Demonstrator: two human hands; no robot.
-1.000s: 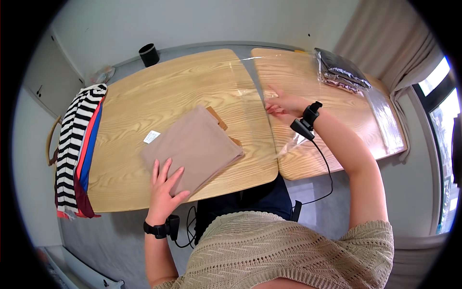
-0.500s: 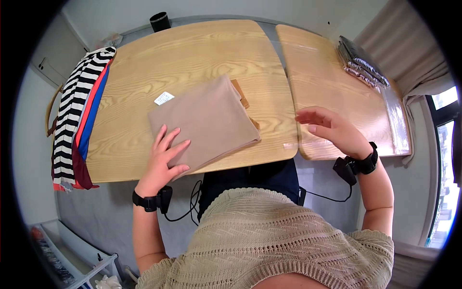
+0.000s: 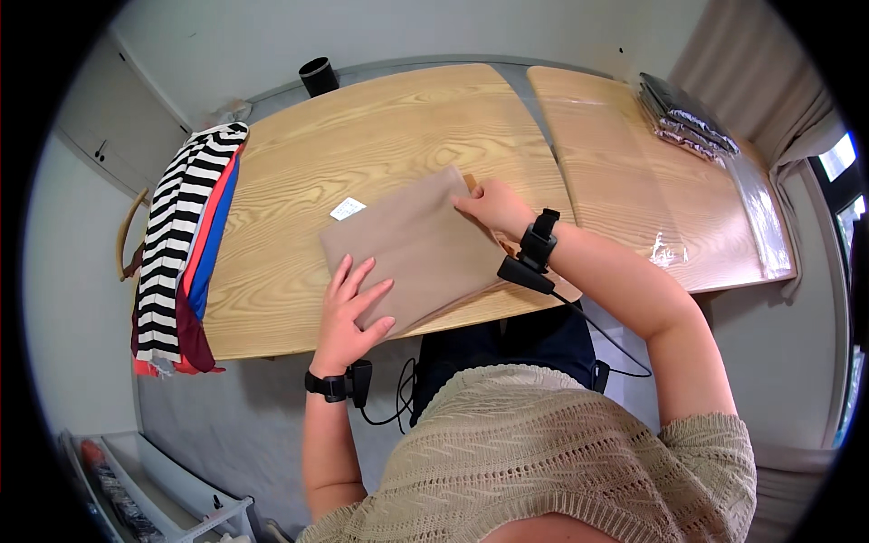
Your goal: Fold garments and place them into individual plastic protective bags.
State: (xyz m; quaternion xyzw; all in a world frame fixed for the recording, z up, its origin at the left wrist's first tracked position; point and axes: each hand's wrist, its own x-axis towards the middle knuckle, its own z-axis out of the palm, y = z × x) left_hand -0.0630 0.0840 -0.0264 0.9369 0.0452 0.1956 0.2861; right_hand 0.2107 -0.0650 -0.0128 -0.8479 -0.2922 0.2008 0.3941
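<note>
A folded beige garment (image 3: 425, 240) lies flat near the front edge of the wooden table (image 3: 272, 299). My left hand (image 3: 351, 317) rests on its near left part with fingers spread. At the garment's right edge, my right hand (image 3: 496, 208) has its fingers closed together on the fabric, next to a brown piece (image 3: 470, 182) that shows from under that side. What this brown piece is, I cannot make out. A small white label (image 3: 348, 209) sticks out at the garment's far left side.
Striped, red and blue garments (image 3: 186, 244) lie in a pile along the table's left edge. On a second table (image 3: 606, 172) at the right are a stack of dark folded clothes in plastic (image 3: 683, 118) and clear plastic film (image 3: 760, 217). A black bin (image 3: 318, 78) stands behind.
My right hand has moved left from over the second table to the garment's right edge and closed there. My left hand stays spread on the garment. The whole view has shifted slightly.
</note>
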